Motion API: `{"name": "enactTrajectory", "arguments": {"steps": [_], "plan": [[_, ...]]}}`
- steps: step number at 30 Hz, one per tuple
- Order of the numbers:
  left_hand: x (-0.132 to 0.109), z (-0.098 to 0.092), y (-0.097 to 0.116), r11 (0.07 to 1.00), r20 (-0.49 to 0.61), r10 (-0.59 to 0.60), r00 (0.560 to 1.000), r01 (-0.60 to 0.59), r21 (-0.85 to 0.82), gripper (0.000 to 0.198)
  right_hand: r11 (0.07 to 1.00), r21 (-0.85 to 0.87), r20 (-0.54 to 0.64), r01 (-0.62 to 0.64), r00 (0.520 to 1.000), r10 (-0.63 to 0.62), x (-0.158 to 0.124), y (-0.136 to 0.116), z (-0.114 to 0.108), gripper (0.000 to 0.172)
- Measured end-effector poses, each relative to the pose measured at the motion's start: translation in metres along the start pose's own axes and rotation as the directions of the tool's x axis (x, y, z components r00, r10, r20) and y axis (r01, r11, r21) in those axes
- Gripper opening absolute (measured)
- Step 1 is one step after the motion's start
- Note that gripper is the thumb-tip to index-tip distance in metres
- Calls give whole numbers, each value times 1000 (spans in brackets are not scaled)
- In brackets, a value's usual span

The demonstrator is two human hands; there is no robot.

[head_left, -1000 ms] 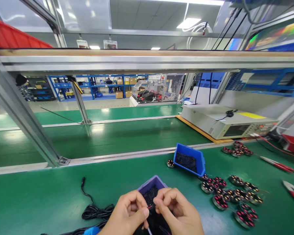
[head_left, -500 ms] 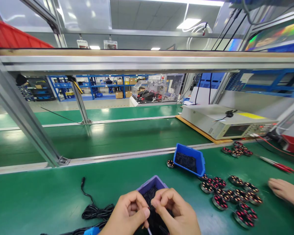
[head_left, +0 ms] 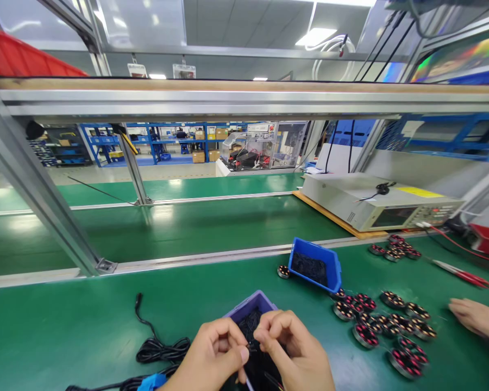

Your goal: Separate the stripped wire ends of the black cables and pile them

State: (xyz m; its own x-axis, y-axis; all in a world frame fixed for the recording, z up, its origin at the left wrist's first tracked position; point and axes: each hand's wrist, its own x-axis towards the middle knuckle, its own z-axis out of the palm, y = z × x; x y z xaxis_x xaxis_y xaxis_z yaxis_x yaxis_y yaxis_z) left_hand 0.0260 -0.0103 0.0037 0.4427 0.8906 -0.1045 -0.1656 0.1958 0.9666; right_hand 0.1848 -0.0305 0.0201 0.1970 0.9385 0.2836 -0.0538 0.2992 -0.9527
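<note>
My left hand point(head_left: 215, 355) and my right hand point(head_left: 295, 353) are held close together at the bottom middle, thumbs and fingertips pinched. A tiny dark bit shows at the left fingertips, but what either hand grips is too small to name. A purple bin point(head_left: 244, 305) stands just below and behind both hands, holding many small, thin black pieces point(head_left: 250, 324). My hands hide much of its front part. To the left of my left hand, a coiled black cable point(head_left: 158, 350) lies on the green bench, near a blue piece point(head_left: 151, 382).
A blue bin point(head_left: 333, 266) of black pieces stands ahead. Several round motor stators with copper windings point(head_left: 391, 326) lie to the right, near another person's hand point(head_left: 468, 314). Red-handled tweezer-like probes point(head_left: 464, 275) and a grey instrument point(head_left: 367, 198) are farther right. A metal shelf point(head_left: 228, 103) spans overhead.
My right fingertips have shifted very slightly, and the small gap between the hands looks a little wider. The other person's hand has moved slightly right.
</note>
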Motion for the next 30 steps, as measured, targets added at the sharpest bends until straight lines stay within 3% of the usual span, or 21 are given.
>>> {"name": "enactTrajectory", "arguments": {"steps": [9, 13, 16, 19, 22, 24, 27, 30], "plan": [[0, 0, 1, 1000, 1, -2, 1000, 2, 17, 45, 997, -62, 34, 40, 999, -38, -2, 6, -1, 37], [1, -3, -4, 998, 26, 11, 1000, -13, 54, 42, 981, -157, 109, 117, 989, -101, 1, 17, -5, 35], [2, -3, -5, 999, 24, 17, 1000, -18, 50, 40, 949, -247, 219, 196, 965, -142, 7, 14, -11, 24], [1, -3, 0, 1000, -5, 4, 1000, -4, -4, 39, 920, -327, 328, 217, 939, -104, 15, 0, -17, 5], [0, -3, 7, 1000, 28, -8, 1000, 9, -29, 36, 925, -296, 439, 237, 894, -88, 19, -12, -20, 12], [-2, -4, 11, 1000, 58, -2, 998, 4, -23, 33, 935, -269, 452, 231, 887, -89, 19, -14, -20, 15], [-4, -5, 13, 1000, 12, -1, 1000, 1, 15, 31, 943, -257, 447, 212, 891, -78, 16, -13, -18, 19], [-3, -4, 13, 990, -12, -27, 1000, 28, 138, 25, 941, -236, 502, 242, 859, -95, 13, -10, -15, 22]]}}
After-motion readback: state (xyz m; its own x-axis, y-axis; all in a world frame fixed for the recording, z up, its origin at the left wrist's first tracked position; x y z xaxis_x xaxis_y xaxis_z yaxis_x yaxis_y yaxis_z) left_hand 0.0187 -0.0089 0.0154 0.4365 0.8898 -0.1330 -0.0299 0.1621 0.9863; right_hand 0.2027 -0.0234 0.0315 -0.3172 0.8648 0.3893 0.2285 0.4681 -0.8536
